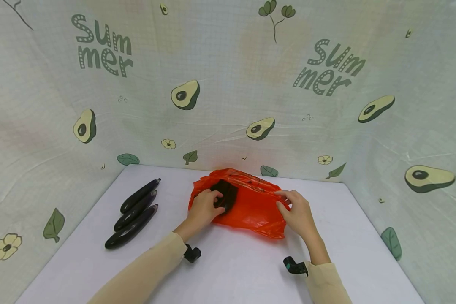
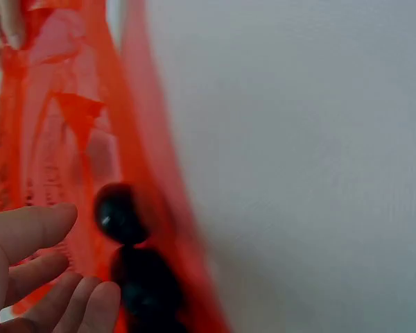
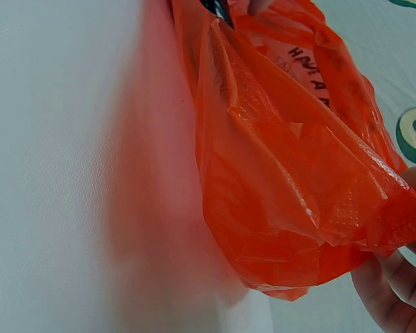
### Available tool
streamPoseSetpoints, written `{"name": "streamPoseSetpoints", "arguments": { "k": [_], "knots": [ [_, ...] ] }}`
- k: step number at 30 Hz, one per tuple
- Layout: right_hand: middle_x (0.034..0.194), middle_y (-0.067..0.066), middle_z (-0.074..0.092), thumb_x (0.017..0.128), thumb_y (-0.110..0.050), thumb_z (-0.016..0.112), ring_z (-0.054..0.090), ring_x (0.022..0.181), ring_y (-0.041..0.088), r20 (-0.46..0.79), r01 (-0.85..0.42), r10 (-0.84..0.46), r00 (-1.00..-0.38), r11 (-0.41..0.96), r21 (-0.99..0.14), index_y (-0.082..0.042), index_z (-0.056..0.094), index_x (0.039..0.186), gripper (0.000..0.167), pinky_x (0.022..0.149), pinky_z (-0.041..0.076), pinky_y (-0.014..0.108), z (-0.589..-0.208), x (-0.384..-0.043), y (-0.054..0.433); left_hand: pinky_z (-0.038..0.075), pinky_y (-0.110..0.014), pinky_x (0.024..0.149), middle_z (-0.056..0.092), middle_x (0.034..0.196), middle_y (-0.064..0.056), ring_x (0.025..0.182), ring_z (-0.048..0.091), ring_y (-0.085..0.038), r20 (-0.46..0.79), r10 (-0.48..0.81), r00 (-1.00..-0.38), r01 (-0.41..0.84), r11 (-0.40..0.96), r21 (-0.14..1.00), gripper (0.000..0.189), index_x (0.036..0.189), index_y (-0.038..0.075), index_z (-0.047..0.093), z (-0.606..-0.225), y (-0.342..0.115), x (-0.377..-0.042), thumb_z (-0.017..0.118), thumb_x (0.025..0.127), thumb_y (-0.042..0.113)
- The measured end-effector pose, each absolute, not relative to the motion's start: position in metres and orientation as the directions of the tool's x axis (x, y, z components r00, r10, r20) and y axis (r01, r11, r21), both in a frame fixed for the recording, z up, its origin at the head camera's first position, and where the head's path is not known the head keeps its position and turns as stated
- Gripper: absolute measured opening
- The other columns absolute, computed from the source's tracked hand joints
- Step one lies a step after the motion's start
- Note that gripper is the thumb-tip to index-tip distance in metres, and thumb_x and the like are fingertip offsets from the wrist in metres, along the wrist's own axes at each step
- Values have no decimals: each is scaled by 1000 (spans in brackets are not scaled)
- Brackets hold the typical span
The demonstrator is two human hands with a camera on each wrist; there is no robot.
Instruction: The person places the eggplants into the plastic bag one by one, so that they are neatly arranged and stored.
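Observation:
A red plastic bag (image 1: 251, 211) lies on the table with its mouth spread toward me. My right hand (image 1: 299, 213) pinches the bag's right end between thumb and fingers; the right wrist view shows the film (image 3: 284, 201) drawn toward that hand. At the bag's left part, my left hand (image 1: 202, 207) reaches into the mouth with fingers spread and slightly bent. Beside those fingers sit dark, glossy eggplants (image 2: 121, 214), their rounded ends showing inside the bag. A visible gap separates the left thumb and fingers, and nothing is between them.
Three more eggplants (image 1: 131, 228) lie side by side on the white table (image 1: 228, 274), left of the bag. Behind and at both sides hangs a pale cloth (image 1: 228, 84) printed with avocados and leaves. A small black camera (image 1: 192, 253) is strapped at each wrist.

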State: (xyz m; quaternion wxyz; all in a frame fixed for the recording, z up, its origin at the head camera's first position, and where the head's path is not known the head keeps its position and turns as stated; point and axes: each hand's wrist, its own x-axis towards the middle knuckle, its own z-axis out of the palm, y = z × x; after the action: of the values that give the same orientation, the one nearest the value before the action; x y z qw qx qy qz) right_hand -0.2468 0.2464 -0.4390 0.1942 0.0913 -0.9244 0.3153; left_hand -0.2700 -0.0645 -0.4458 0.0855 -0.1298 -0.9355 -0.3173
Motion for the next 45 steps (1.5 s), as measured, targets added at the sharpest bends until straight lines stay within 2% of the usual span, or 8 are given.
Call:
{"name": "streamPoseSetpoints", "arguments": {
  "k": [5,8,12,18,27,32,38,45],
  "knots": [
    [106,9,69,98,-8,75,64,96,25,427,-296,-44,-903,784,-545,-10,74,128,30,79,61,36,-437,-247,247,57,-39,80,69,98,-11,90,60,-23,245,179,-953,293,759,581,37,122,6,75,-417,-89,-264,88,88,15],
    [106,9,68,98,-8,75,64,95,25,433,-300,-45,-900,787,-540,-10,74,127,29,79,61,35,-436,-247,247,59,-38,80,70,103,-10,91,61,-24,233,147,-961,258,775,576,38,125,8,74,-403,-112,-264,87,90,17],
    [106,9,68,98,-8,75,64,95,24,437,-306,-53,-898,788,-534,-10,74,127,29,79,61,35,-435,-248,247,61,-40,80,72,110,-13,93,65,-27,247,125,-961,244,805,541,38,128,8,73,-392,-149,-268,83,93,20],
    [106,9,68,98,-8,76,63,95,24,433,-309,-58,-899,785,-537,-11,74,127,30,80,61,36,-436,-248,246,59,-48,82,72,112,-18,96,67,-33,262,95,-960,215,850,481,43,132,4,70,-386,-202,-276,81,95,21],
    [106,8,68,98,-7,75,63,95,23,428,-306,-55,-902,781,-545,-11,74,128,30,80,60,35,-435,-248,244,57,-57,84,69,123,-27,106,66,-42,245,77,-966,190,858,478,52,139,0,63,-392,-264,-279,79,96,23],
    [107,9,68,98,-7,75,63,95,23,419,-306,-60,-906,777,-551,-11,74,128,31,80,60,35,-435,-249,242,57,-60,84,67,123,-32,105,66,-46,209,79,-975,171,863,476,54,139,-3,61,-405,-292,-279,79,95,22],
    [106,8,68,98,-8,75,62,95,23,417,-302,-59,-907,782,-545,-11,74,129,30,78,58,28,-435,-246,245,57,-59,83,66,124,-35,105,66,-49,183,89,-979,166,866,471,56,139,-7,59,-414,-306,-283,80,94,20],
    [106,8,68,98,-8,75,63,95,24,435,-309,-58,-899,787,-534,-11,74,128,30,79,59,31,-436,-243,247,59,-60,83,65,124,-38,107,66,-52,127,106,-986,153,876,457,60,139,-10,57,-423,-320,-286,81,93,20]
  ]
}}
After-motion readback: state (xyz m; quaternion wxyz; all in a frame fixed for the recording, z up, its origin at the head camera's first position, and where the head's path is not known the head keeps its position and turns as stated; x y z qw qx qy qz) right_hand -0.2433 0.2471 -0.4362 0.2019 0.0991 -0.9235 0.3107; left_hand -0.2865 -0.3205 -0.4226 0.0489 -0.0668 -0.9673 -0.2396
